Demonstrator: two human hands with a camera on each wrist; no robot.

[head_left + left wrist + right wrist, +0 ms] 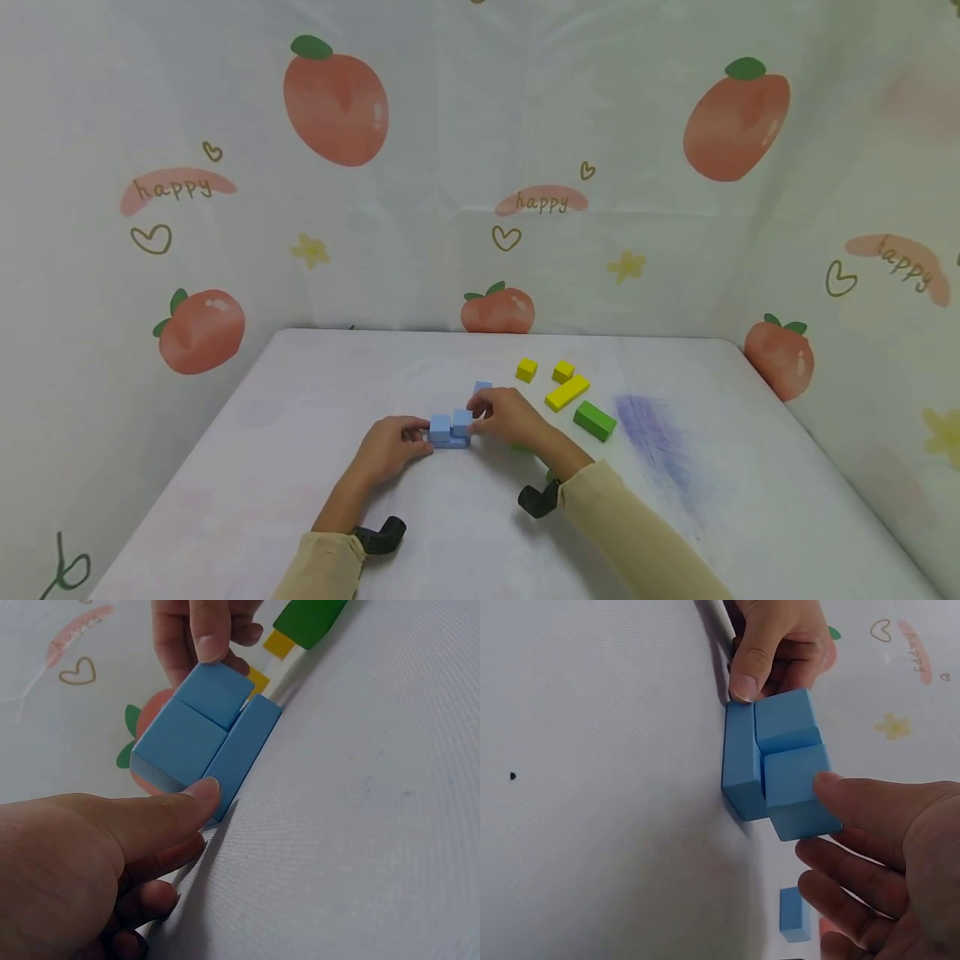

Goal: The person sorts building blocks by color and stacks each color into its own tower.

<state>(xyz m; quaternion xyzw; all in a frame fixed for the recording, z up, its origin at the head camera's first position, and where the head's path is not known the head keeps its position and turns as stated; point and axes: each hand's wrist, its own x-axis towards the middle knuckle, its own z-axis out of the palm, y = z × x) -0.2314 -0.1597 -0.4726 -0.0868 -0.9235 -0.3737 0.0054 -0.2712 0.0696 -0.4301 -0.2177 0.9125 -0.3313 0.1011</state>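
A flat blue block (450, 444) lies on the table with two blue cubes above it, side by side. My left hand (386, 450) grips the flat block's left end, its thumb (202, 789) against the front and fingers behind. The left cube (786, 720) sits on that block. With thumb and fingers, my right hand (513, 415) pinches the right cube (799, 780), which stands slightly askew from its neighbour in the right wrist view. Beyond the right fingers is another blue block (482, 387), partly hidden by them.
Two yellow cubes, one nearer the left (527, 370) and one nearer the right (563, 372), lie at the back. In front of them are a long yellow block (567, 392) and a green block (595, 421). More green (521, 447) shows under my right forearm. Printed cloth hangs behind the table.
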